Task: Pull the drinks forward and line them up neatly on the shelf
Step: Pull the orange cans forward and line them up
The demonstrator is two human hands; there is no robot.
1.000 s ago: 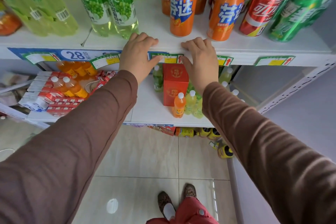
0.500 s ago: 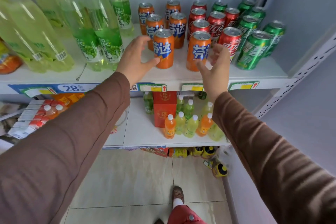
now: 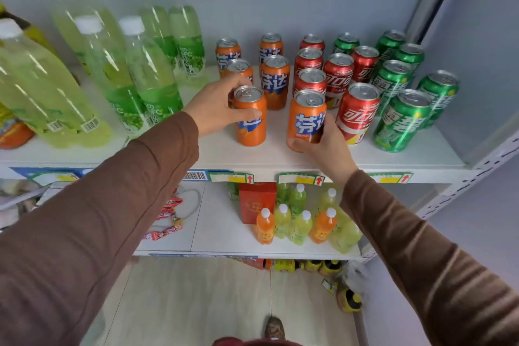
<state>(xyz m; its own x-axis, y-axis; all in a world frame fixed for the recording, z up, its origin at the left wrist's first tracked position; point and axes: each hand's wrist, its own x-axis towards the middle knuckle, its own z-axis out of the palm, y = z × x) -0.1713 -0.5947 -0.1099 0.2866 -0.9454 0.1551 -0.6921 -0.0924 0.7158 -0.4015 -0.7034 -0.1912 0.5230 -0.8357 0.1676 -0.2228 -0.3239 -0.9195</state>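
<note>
Drinks stand in loose rows on the white top shelf (image 3: 252,156): orange aluminium cans, red cola cans (image 3: 356,112) and green soda cans (image 3: 401,120), with tall clear plastic bottles of pale green drink (image 3: 146,76) off to the left. The left hand (image 3: 217,106) is wrapped around the front-left orange can (image 3: 250,118), thumb across its label, fingers curled behind it. The right hand (image 3: 323,146) grips the front-right orange can (image 3: 306,118) low down, from below and from its right side, fingers closed around the base. Both cans stand upright near the shelf's front edge, a small gap between them, and the red cola cans start just beside the right one. More orange cans (image 3: 275,80) sit behind in two uneven lines. Both arms wear brown long sleeves (image 3: 98,219). On the lower shelf (image 3: 224,233) a red carton (image 3: 257,201) stands among small orange and yellow-green bottles (image 3: 297,226). Yellow price tags (image 3: 300,178) run along the top shelf's front lip.
</note>
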